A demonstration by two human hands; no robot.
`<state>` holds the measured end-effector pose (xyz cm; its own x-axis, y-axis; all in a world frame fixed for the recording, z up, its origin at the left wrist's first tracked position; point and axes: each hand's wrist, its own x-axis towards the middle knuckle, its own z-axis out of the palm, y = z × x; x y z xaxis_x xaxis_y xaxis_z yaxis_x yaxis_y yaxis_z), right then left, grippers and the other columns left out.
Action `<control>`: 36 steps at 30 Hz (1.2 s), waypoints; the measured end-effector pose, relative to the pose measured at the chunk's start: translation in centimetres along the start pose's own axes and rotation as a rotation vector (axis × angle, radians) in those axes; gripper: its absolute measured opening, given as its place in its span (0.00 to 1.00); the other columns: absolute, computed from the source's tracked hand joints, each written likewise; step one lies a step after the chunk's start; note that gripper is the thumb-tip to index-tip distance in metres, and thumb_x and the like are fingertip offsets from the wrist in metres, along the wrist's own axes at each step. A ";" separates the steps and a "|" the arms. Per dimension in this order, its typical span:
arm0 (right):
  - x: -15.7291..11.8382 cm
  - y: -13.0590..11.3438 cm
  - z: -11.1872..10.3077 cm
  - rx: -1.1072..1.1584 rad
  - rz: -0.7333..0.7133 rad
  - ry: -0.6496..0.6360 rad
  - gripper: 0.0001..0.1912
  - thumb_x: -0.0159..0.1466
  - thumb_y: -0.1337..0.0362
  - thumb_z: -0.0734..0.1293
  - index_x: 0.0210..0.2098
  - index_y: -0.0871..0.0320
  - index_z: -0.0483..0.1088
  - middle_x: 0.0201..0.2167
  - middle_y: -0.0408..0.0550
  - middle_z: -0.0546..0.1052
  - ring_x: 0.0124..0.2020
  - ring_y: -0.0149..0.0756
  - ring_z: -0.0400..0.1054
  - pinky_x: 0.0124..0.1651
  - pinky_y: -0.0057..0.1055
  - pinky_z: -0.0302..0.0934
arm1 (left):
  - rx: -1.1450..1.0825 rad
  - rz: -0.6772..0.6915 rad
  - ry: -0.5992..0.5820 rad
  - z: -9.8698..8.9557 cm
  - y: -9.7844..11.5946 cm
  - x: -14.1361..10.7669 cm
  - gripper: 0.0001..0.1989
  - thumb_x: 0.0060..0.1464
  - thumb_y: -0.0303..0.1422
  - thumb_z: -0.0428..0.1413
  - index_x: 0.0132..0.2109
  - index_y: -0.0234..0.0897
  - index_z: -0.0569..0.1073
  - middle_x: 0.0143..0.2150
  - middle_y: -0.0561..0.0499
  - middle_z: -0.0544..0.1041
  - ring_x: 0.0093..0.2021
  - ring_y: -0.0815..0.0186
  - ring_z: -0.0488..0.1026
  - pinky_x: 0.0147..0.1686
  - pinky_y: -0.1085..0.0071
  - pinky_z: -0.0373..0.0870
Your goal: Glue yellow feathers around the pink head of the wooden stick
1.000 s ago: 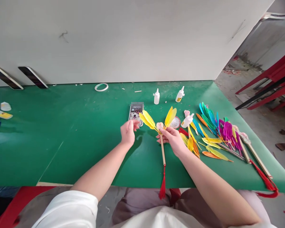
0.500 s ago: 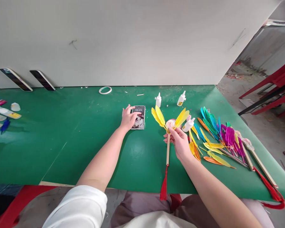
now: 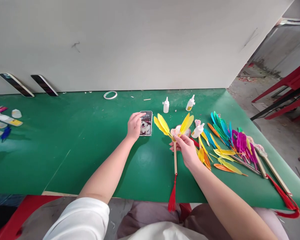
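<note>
My left hand (image 3: 134, 126) rests at the left edge of a smartphone (image 3: 146, 126) lying face up, its lit screen showing a dog picture. One finger stretches over the top of the screen, and the hand holds nothing. Between thumb and fingers, my right hand (image 3: 187, 148) grips a feather fan (image 3: 175, 158) near the top of its wooden handle. Two pairs of yellow feathers (image 3: 162, 124) spread from its small pale head, and a red tassel (image 3: 172, 196) hangs from the handle's lower end. Behind my right hand sits a round tin (image 3: 187, 130), partly hidden.
Glue bottles (image 3: 166, 105) stand at the back, with another (image 3: 198, 130) tilted near the tin. Colourful loose feathers (image 3: 225, 155) and more wooden handles (image 3: 277, 175) lie at right. A tape roll (image 3: 110, 95) and two leaning phones (image 3: 44, 85) are near the wall (image 3: 140, 46).
My left hand has drawn back left across the phone, its fingers closer together, uncovering the dog picture. The fan in my right hand has shifted slightly left, its head tilting a little.
</note>
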<state>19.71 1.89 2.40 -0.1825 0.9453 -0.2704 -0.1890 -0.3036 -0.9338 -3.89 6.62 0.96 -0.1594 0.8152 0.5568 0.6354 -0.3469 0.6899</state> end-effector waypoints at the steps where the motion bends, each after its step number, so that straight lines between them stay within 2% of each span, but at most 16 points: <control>1: -0.1 0.0 0.1 -0.014 0.008 -0.007 0.16 0.54 0.52 0.66 0.30 0.59 0.65 0.21 0.43 0.74 0.19 0.29 0.68 0.25 0.26 0.63 | -0.111 -0.050 -0.038 -0.1 1.0 0.2 0.25 0.59 0.43 0.36 0.48 0.34 0.70 0.45 0.45 0.70 0.48 0.63 0.67 0.49 0.66 0.65; 3: -0.2 -0.1 0.2 -0.042 0.020 -0.029 0.16 0.53 0.51 0.66 0.29 0.58 0.65 0.20 0.42 0.74 0.19 0.28 0.67 0.24 0.25 0.63 | -0.304 -0.150 -0.142 -0.5 3.3 1.1 0.24 0.59 0.44 0.36 0.55 0.35 0.63 0.43 0.45 0.72 0.45 0.64 0.69 0.42 0.68 0.68; 4: -0.2 0.0 0.3 -0.058 0.023 -0.047 0.16 0.53 0.51 0.66 0.28 0.58 0.64 0.20 0.42 0.73 0.19 0.27 0.66 0.24 0.25 0.63 | -0.342 -0.170 -0.167 -0.7 4.6 1.7 0.24 0.58 0.44 0.39 0.57 0.36 0.60 0.43 0.46 0.73 0.45 0.64 0.70 0.42 0.69 0.68; 6: -0.3 0.1 0.4 -0.113 0.015 -0.095 0.17 0.53 0.50 0.66 0.26 0.58 0.63 0.20 0.41 0.72 0.17 0.26 0.64 0.22 0.24 0.61 | -0.300 -0.188 -0.257 -1.2 6.9 2.8 0.24 0.56 0.43 0.45 0.57 0.40 0.59 0.44 0.47 0.73 0.45 0.64 0.70 0.43 0.70 0.68; 8: -0.3 0.4 0.5 -0.198 -0.010 -0.129 0.17 0.53 0.49 0.65 0.26 0.58 0.62 0.20 0.41 0.71 0.16 0.25 0.63 0.19 0.23 0.59 | -0.163 -0.210 -0.442 -1.2 8.8 3.5 0.25 0.52 0.42 0.52 0.56 0.43 0.61 0.43 0.49 0.74 0.42 0.64 0.71 0.43 0.68 0.67; 11: -0.3 1.0 0.6 -0.302 -0.041 -0.146 0.17 0.54 0.48 0.64 0.28 0.57 0.64 0.20 0.40 0.70 0.14 0.24 0.61 0.16 0.23 0.58 | -0.161 -0.241 -0.619 -0.5 10.2 3.6 0.30 0.48 0.37 0.58 0.58 0.44 0.60 0.38 0.50 0.76 0.38 0.64 0.73 0.41 0.69 0.67; 16: -0.4 1.0 0.6 -0.332 -0.030 -0.198 0.18 0.54 0.48 0.63 0.31 0.57 0.66 0.20 0.40 0.70 0.14 0.24 0.58 0.15 0.23 0.59 | -0.302 -0.306 -0.751 0.7 9.9 3.0 0.37 0.46 0.32 0.59 0.61 0.43 0.54 0.29 0.53 0.74 0.31 0.68 0.72 0.28 0.77 0.64; 20: -0.4 0.8 0.4 -0.324 -0.030 -0.221 0.17 0.55 0.49 0.63 0.31 0.58 0.68 0.22 0.41 0.71 0.16 0.24 0.58 0.17 0.23 0.59 | -0.342 -0.373 -0.781 0.7 9.5 3.0 0.39 0.44 0.28 0.60 0.61 0.43 0.53 0.26 0.54 0.73 0.29 0.68 0.72 0.24 0.78 0.62; 26: -0.2 1.1 0.2 -0.282 0.004 -0.250 0.16 0.54 0.52 0.65 0.34 0.58 0.71 0.24 0.43 0.72 0.19 0.25 0.60 0.22 0.25 0.61 | -0.329 -0.406 -0.834 0.6 9.8 3.1 0.39 0.44 0.27 0.59 0.62 0.42 0.52 0.27 0.54 0.75 0.29 0.67 0.74 0.26 0.77 0.65; 36: -0.2 0.9 0.2 -0.296 -0.003 -0.256 0.14 0.55 0.54 0.64 0.29 0.59 0.69 0.22 0.43 0.71 0.19 0.25 0.60 0.21 0.25 0.61 | -0.324 -0.391 -0.870 0.6 9.6 3.1 0.38 0.43 0.27 0.60 0.61 0.41 0.54 0.26 0.55 0.75 0.23 0.71 0.71 0.24 0.78 0.65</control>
<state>19.35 1.37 1.66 -0.4243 0.8743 -0.2358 0.0900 -0.2184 -0.9717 2.22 6.07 9.00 0.3767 0.9092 -0.1775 0.4001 0.0131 0.9164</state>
